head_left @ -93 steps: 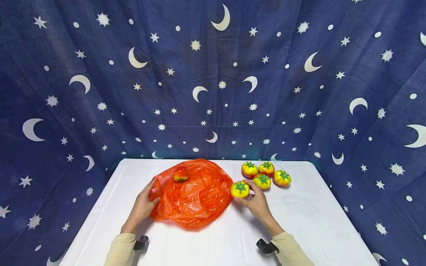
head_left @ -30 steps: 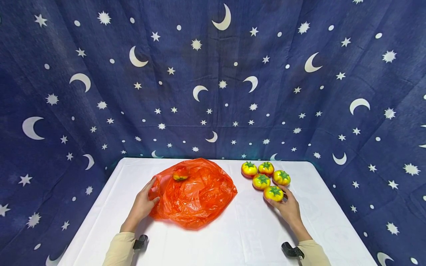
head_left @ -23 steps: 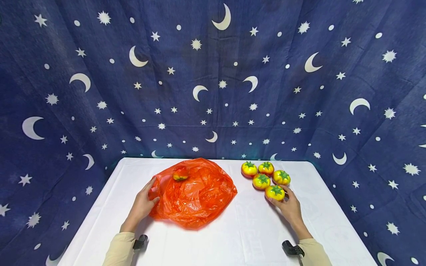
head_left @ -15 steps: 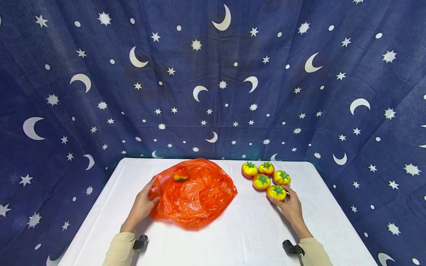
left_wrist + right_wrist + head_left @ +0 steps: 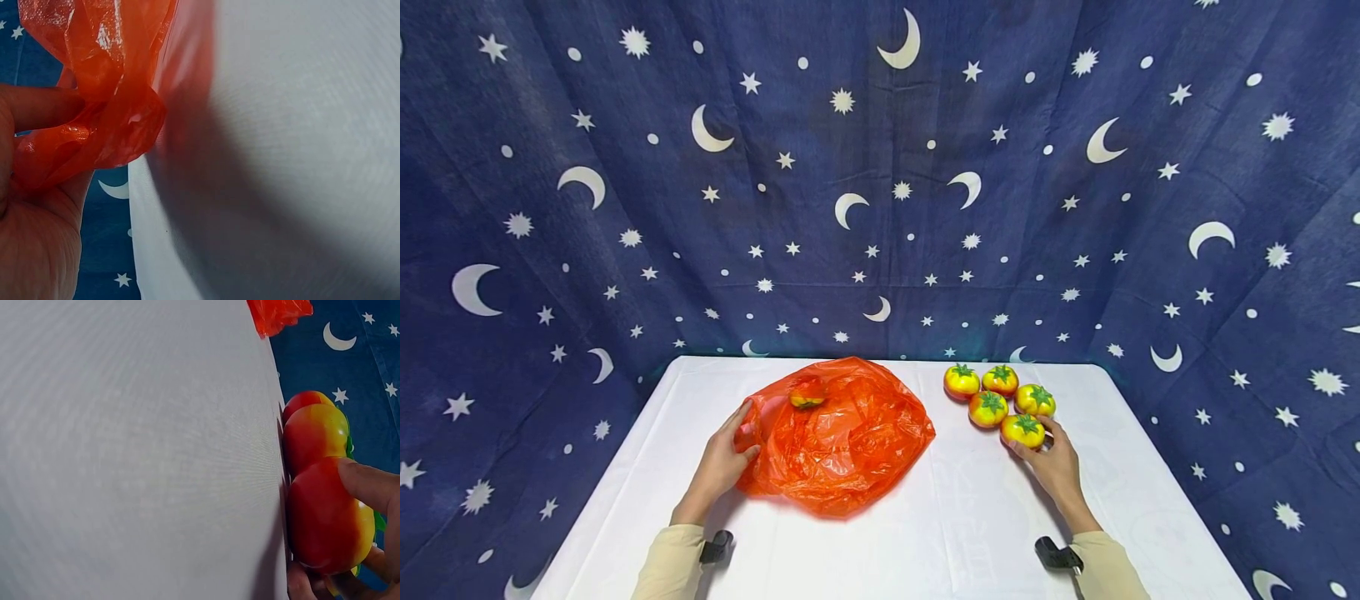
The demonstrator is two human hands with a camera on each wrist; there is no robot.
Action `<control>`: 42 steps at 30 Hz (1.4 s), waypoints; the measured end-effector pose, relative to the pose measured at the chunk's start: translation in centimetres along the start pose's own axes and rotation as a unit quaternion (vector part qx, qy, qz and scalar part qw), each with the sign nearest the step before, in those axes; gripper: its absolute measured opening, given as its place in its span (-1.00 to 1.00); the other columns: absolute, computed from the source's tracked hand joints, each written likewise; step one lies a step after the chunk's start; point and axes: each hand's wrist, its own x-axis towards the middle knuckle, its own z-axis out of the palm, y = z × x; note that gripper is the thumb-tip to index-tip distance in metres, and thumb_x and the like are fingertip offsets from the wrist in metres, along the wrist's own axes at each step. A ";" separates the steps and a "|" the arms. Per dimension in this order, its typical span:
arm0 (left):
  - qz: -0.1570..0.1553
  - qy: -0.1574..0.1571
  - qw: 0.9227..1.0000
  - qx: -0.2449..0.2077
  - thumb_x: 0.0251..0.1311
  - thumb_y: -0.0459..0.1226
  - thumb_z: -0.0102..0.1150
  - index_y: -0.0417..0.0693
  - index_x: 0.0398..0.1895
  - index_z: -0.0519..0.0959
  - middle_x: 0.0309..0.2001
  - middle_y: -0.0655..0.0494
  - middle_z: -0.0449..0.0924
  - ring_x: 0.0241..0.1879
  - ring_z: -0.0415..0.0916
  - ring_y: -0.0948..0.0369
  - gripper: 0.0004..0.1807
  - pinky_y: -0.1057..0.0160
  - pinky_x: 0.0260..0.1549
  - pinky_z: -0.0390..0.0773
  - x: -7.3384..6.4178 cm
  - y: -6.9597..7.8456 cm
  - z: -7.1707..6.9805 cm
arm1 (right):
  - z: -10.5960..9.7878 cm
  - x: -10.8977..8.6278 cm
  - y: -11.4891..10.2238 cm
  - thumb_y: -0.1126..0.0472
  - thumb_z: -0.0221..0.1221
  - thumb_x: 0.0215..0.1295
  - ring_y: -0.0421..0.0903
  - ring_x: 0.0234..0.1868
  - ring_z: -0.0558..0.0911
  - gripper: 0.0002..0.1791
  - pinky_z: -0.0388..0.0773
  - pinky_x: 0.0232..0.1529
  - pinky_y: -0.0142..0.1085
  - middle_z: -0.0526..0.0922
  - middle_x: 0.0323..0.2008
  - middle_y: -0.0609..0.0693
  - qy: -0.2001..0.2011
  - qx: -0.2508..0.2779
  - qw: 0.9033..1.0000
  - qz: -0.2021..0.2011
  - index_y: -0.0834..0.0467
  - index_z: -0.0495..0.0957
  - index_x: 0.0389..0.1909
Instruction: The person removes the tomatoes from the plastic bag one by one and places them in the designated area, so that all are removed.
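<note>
My left hand [image 5: 718,462] grips the left side of a crumpled orange-red plastic bag [image 5: 850,450]. In the left wrist view, the bag's thin film [image 5: 119,81] bunches between thumb and fingers. One red-and-yellow tomato [image 5: 807,392] shows at the bag's far left part. My right hand [image 5: 1054,462] holds another tomato [image 5: 1022,431], yellow on top with a green leafy crown. Thumb and fingers lie round it in the right wrist view, where its red side [image 5: 325,515] shows close to the tabletop. It sits at the near end of a cluster of similar tomatoes [image 5: 988,409].
A white cloth covers the table [image 5: 895,550]. Behind it hangs a dark blue curtain [image 5: 880,167] with moons and stars. More tomatoes [image 5: 961,382] stand close together at the back right, to the right of the bag. Black straps [image 5: 1056,554] sit at both wrists.
My right hand has carried its tomato from the bag's right edge rightward to the cluster, then nudged it slightly right and away from me. The left hand and bag stay nearly still.
</note>
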 end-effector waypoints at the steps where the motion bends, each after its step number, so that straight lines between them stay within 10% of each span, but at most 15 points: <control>1: 0.000 0.000 1.000 0.000 0.05 -0.53 0.29 -0.07 0.54 0.10 0.50 -0.28 0.11 0.47 0.08 -0.26 -0.05 -0.24 0.42 0.14 0.0 0.0 0.0 | 0.0 0.0 0.0 0.09 0.37 0.17 0.28 0.32 0.34 -0.12 0.33 0.35 0.18 0.28 0.36 0.36 0.000 0.001 1.000 0.000 0.24 0.16 0.42; 33: 0.005 0.004 1.000 -0.002 0.06 -0.54 0.28 -0.09 0.53 0.10 0.49 -0.28 0.12 0.46 0.09 -0.26 -0.06 -0.23 0.41 0.15 0.1 0.1 0.1 | -1.3 -1.2 -1.7 0.26 0.39 0.11 0.25 0.35 0.37 -0.23 0.38 0.34 0.10 0.34 0.32 0.30 0.063 0.048 0.995 -0.056 0.26 0.28 0.34; 42: 0.002 0.002 1.000 -0.001 0.06 -0.52 0.28 -0.09 0.54 0.09 0.49 -0.27 0.12 0.46 0.09 -0.25 -0.06 -0.23 0.41 0.16 0.1 0.1 0.0 | -1.7 -2.4 -4.8 0.24 0.43 0.08 0.15 0.31 0.43 -0.25 0.53 0.19 -0.32 0.38 0.29 0.20 0.084 0.062 0.989 -0.104 0.26 0.35 0.30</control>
